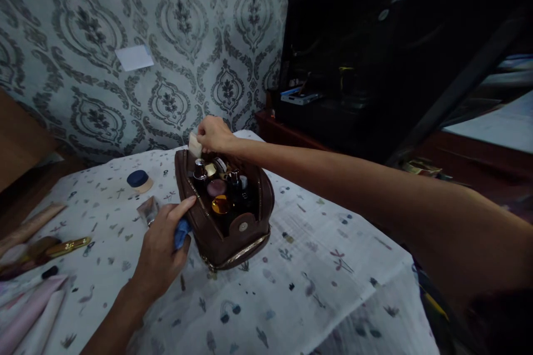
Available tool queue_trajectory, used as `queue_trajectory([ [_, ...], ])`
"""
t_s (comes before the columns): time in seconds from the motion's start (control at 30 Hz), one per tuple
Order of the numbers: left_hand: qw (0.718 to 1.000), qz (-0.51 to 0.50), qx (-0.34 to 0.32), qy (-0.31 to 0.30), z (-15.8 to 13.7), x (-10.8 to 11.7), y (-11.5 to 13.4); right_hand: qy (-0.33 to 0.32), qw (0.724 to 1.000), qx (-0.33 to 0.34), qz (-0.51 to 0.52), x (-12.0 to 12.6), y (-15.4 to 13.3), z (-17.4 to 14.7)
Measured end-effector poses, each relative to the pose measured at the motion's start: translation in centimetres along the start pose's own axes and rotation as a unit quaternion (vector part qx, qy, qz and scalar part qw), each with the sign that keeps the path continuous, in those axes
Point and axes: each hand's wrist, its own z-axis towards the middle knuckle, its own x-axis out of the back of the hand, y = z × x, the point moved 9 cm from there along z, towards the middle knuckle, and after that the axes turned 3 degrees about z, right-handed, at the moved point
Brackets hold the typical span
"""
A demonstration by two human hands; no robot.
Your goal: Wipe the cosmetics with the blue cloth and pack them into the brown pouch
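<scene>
A brown cosmetic bag (200, 227) lies unzipped on the cloth, packed with several bottles and jars. Among them are a silver-capped bottle (200, 170), an amber round lid (221, 205) and a mauve round item (216, 187). At the bag's far end my right hand (215, 134) pinches a cream-white flat item (194, 145), its lower part inside the bag; its kind is unclear. My left hand (160, 249) is curled round a crumpled blue cloth (181, 234), the index finger resting on the bag's near-left rim.
Left of the bag are a blue-lidded jar (139, 180) and a clear-and-silver tube (149, 209). Several tubes and a gold-handled brush (69, 246) lie along the left edge. The patterned tablecloth (291, 299) ends at the right, near a large dark television (353, 55).
</scene>
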Motion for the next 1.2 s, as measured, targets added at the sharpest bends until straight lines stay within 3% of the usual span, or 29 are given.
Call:
queue_trajectory([
  [0.27, 1.0, -0.004, -0.002, 0.002, 0.0, 0.0, 0.0, -0.032, 0.999, 0.001, -0.03, -2.0, 0.0, 0.1],
  [0.53, 1.0, -0.005, -0.004, 0.003, 0.0, 0.0, 0.0, -0.069, 0.996, 0.031, -0.043, -2.2, 0.3, -0.5],
  [0.77, 1.0, -0.011, 0.006, 0.002, 0.0, 0.0, -0.1, -0.06, 0.992, 0.104, -0.039, -2.6, -1.0, 0.3],
  [0.97, 1.0, -0.009, 0.014, -0.006, -0.2, -0.2, -0.3, -0.077, 0.993, 0.084, -0.039, -3.3, -1.3, 2.1],
  [1.2, 1.0, -0.01, 0.01, 0.003, -0.1, 0.0, 0.0, -0.049, 0.998, 0.032, -0.034, -3.0, -1.1, 2.9],
])
